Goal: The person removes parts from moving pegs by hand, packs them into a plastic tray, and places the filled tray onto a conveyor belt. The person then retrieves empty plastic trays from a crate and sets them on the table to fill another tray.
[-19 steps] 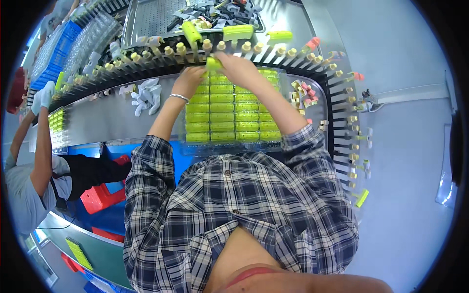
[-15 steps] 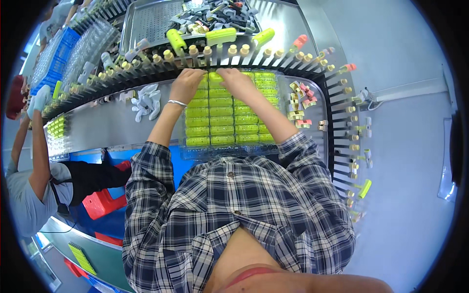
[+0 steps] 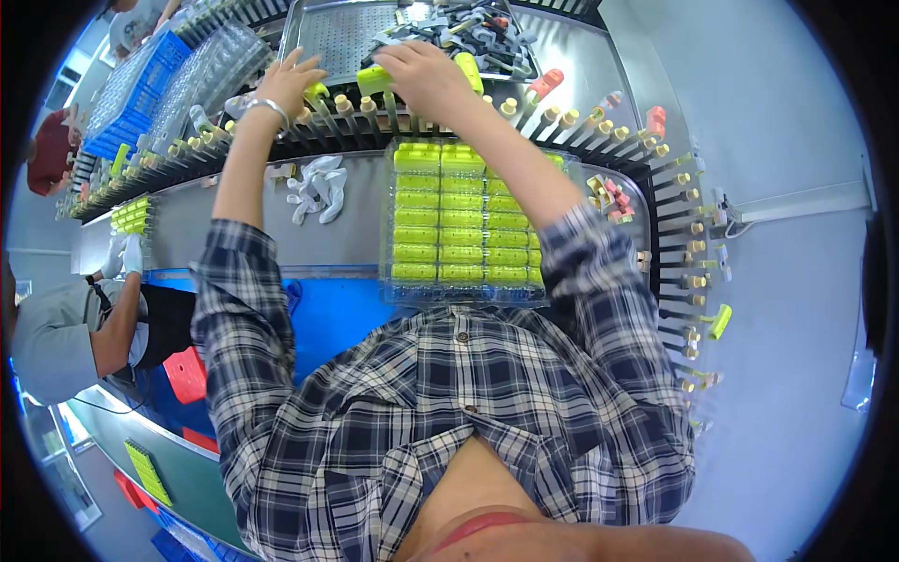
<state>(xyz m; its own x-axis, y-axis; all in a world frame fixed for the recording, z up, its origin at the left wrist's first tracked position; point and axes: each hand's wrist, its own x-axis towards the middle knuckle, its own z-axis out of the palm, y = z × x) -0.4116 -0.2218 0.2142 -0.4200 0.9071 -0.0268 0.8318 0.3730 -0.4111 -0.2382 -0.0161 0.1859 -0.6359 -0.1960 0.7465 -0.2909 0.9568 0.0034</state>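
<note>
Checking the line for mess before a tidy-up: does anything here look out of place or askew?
Yes. A crumpled white glove lies loose on the grey belt left of the tray of yellow-green parts. One yellow-green part sticks out alone among the pegs at the right. The tray's rows look neat.

**Bright, even light inside a strongly bent fisheye circle**

The scene is brightly and evenly lit, seemingly from overhead, with saturated colours and only soft, short shadows. The steel surface [image 3: 234,220] shows a mild, diffuse sheen, and the clear tray [image 3: 464,220] carries small glints along its rim. The pale floor [image 3: 796,309] at the right reads nearly washed out. The fisheye lens bends straight edges hard toward the rim, and a black surround frames the round picture. The centre is sharp; detail softens and smears toward the edges, most of all at the left, where the co-worker [image 3: 66,323] is stretched. The plaid shirt [image 3: 440,412] is crisp and shows no motion blur.
</note>
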